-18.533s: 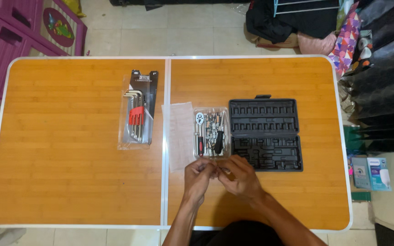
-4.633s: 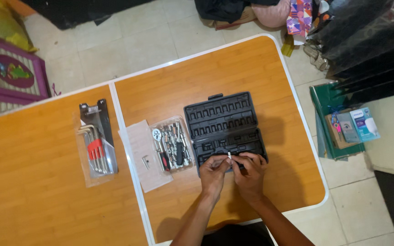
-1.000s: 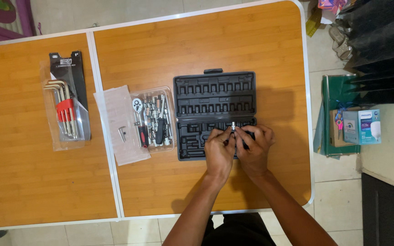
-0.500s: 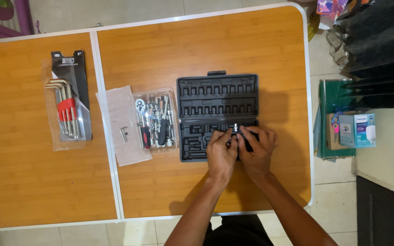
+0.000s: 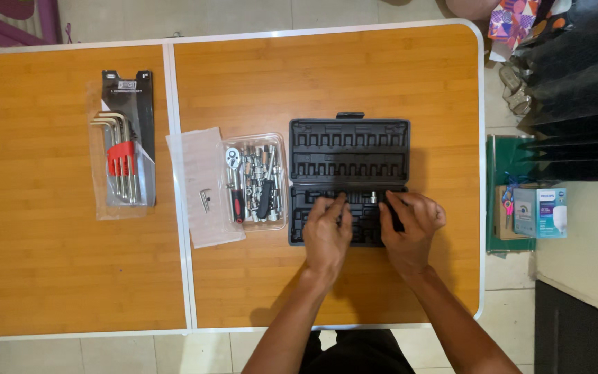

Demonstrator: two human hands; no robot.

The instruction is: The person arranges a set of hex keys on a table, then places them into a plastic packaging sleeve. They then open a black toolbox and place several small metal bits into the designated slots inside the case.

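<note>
Since earlier, hands parted, open and empty, over black case on orange table.

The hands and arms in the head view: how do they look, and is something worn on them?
Both forearms are bare: no sleeves, gloves, watch or bracelet show. The left hand and right hand show no rings that I can make out, and the fingers look slim. A dark garment appears at the bottom edge, between the arms.
</note>
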